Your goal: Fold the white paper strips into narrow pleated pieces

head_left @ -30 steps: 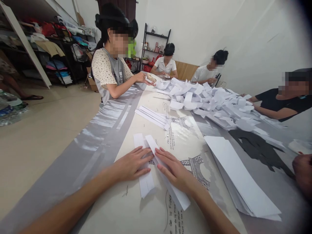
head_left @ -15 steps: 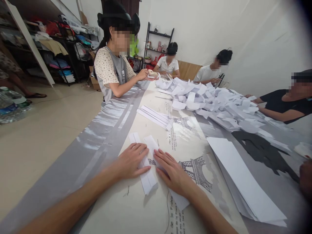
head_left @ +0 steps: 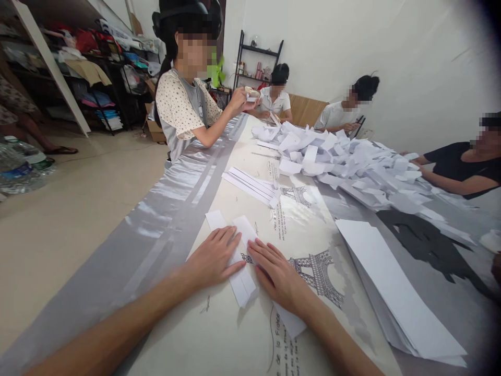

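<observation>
My left hand [head_left: 217,256] lies flat, fingers stretched out, across a creased white paper strip [head_left: 242,288] on the table. My right hand [head_left: 279,274] rests beside it, fingers extended and close together, pressing on a second white paper strip [head_left: 290,321]. That strip's far end shows beyond the fingertips, angled next to the first one; its middle is covered by my palm. Ahead of both hands lies a small group of folded paper strips [head_left: 250,187] with dark lines along them.
A big heap of folded white paper [head_left: 332,156] covers the table's far right. A stack of flat paper sheets [head_left: 399,292] lies right of my arm on the printed tablecloth [head_left: 188,334]. One co-worker [head_left: 183,104] stands at the left edge holding something; several others sit around the table.
Both of my hands stay on the strips with only a slight shift. The standing co-worker's hands have risen a little. The whole view has moved slightly.
</observation>
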The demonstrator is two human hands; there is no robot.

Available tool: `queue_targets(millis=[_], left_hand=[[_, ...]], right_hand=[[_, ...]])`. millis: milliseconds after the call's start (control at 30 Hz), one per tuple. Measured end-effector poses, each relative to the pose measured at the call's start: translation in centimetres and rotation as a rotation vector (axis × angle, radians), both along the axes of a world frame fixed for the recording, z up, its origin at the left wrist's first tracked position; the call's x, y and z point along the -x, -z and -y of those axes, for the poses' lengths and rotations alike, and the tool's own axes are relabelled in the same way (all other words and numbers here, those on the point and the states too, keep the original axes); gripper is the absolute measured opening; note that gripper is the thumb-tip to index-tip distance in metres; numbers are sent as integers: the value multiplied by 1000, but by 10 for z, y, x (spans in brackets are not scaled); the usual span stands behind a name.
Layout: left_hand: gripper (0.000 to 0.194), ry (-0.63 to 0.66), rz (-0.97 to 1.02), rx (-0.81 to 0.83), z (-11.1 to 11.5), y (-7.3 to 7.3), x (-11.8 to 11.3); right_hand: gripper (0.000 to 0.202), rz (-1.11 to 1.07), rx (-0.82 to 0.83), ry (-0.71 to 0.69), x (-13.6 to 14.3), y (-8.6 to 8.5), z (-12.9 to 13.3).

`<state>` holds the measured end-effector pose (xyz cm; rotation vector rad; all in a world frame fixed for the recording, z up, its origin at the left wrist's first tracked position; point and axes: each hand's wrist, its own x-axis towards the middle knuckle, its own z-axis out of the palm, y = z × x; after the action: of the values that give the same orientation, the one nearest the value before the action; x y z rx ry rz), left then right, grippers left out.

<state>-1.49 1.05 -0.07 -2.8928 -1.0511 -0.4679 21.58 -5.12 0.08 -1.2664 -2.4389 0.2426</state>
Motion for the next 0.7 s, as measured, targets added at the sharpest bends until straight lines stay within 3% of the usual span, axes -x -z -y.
queue_targets(millis=[700], left_hand=[[62, 5, 21, 91, -4, -2, 1]], right_hand=[[48, -5, 30, 5, 0, 1, 0]])
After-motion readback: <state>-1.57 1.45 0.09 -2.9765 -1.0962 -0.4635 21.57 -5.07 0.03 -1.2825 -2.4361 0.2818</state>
